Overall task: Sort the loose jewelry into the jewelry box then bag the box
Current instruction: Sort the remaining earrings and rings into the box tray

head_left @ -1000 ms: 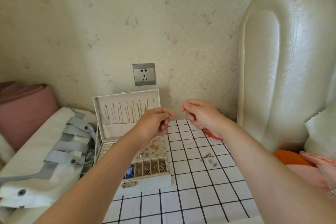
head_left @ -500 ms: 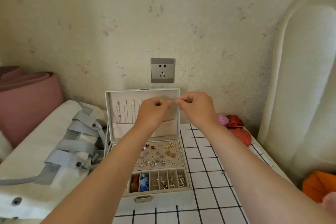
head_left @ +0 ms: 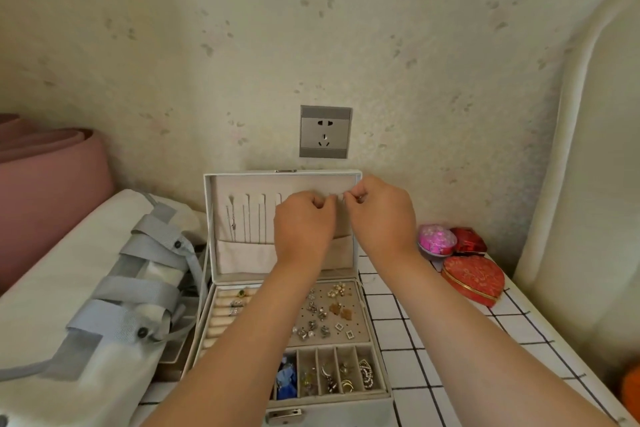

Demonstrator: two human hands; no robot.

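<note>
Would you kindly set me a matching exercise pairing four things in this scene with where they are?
Things: 1 wall socket; 2 red heart-shaped box; 3 pink bolster; 4 blue trinket.
Places: A far left; B a front compartment of the jewelry box; C checked cloth, right of that box; D wall above it.
Pairs: 1-D, 2-C, 3-A, 4-B.

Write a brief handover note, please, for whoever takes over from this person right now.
Left hand and right hand: both up at the lid's hook row, pinching a fine piece too small to identify.
Jewelry box: open on the checked table, lid upright.
White bag: beside the box, to its left.
Done: necklaces hang in the lid, earrings sit on the pad.
To do: hang this piece, close the box, bag it.
</note>
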